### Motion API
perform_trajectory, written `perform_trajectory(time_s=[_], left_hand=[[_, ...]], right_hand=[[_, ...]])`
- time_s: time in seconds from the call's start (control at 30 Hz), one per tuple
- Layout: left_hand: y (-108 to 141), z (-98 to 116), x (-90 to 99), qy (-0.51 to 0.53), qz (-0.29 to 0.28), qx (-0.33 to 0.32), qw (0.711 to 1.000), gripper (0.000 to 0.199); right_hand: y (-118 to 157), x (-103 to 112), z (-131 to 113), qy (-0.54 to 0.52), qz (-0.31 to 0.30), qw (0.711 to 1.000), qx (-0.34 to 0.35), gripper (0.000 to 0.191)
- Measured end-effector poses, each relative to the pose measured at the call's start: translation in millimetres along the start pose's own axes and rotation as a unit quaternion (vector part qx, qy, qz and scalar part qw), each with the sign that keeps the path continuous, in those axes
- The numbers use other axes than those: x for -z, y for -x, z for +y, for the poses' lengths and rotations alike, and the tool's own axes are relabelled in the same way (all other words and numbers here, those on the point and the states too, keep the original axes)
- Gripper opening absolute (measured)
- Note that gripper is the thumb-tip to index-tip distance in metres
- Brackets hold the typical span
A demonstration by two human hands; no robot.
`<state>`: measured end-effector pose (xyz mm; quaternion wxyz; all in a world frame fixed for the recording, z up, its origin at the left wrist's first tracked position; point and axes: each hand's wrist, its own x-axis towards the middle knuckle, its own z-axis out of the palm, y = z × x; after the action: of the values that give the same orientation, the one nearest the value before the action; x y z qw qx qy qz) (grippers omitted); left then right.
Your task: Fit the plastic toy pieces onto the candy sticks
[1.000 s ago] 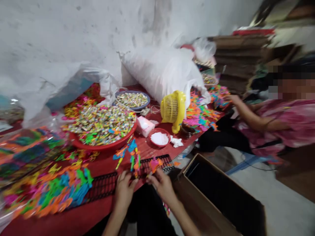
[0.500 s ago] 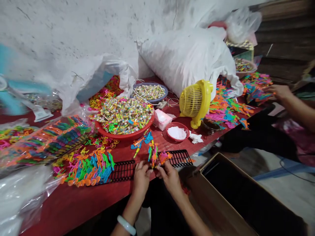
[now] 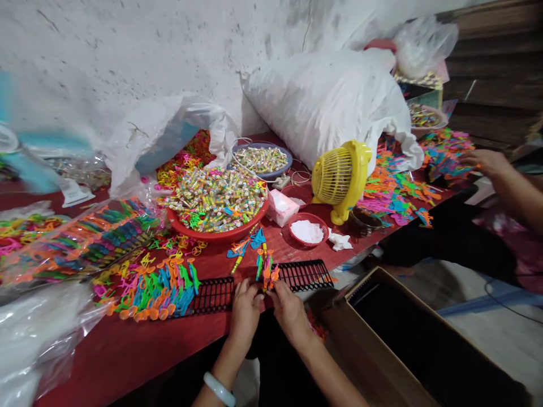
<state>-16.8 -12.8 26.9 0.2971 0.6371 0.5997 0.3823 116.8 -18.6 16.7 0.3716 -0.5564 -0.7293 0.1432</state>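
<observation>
My left hand [image 3: 246, 311] is closed at the front edge of the red table, its fingertips at the base of a small cluster of colourful plastic toys [image 3: 267, 268]. What it pinches is hidden. Close beside it, my right hand [image 3: 291, 314] has thumb and fingers closed on an orange plastic toy [image 3: 274, 275] at the cluster's right side. Under and beside both hands runs a black plastic rack [image 3: 306, 275], whose bare slots show on either side. At its left end stand packed rows of orange, green and blue toys [image 3: 163, 288].
Behind the hands stand a red basin [image 3: 190, 232] heaped with wrapped candy-like tubes, a small red bowl [image 3: 307, 232] and a yellow fan [image 3: 339, 181]. An open cardboard box [image 3: 360, 288] is at right. Another person's hand [image 3: 487, 164] reaches to a toy pile. Bagged toys [image 3: 93, 237] lie left.
My right hand has moved slightly left, bringing the orange piece against the cluster. My left hand stays nearly still. The view has shifted a little.
</observation>
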Motion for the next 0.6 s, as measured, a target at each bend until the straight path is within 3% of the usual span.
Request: perform_trajectory(time_s=[0.37,0.5,0.6], left_hand=[[0,2,-2.1,-0.041,-0.022,0.019,0.999,0.035],[3,0,-3.1,-0.051,-0.018,0.003,0.999,0.036],[5,-1,-3.3,-0.059,-0.016,-0.003,0.998,0.033]], right_hand=[[2,-4,3,-0.030,0.034,0.999,0.020,0.024],[8,3,-1,-0.130,0.005,0.990,-0.060,0.023],[10,8,-6,-0.170,0.048,0.979,-0.104,0.041]])
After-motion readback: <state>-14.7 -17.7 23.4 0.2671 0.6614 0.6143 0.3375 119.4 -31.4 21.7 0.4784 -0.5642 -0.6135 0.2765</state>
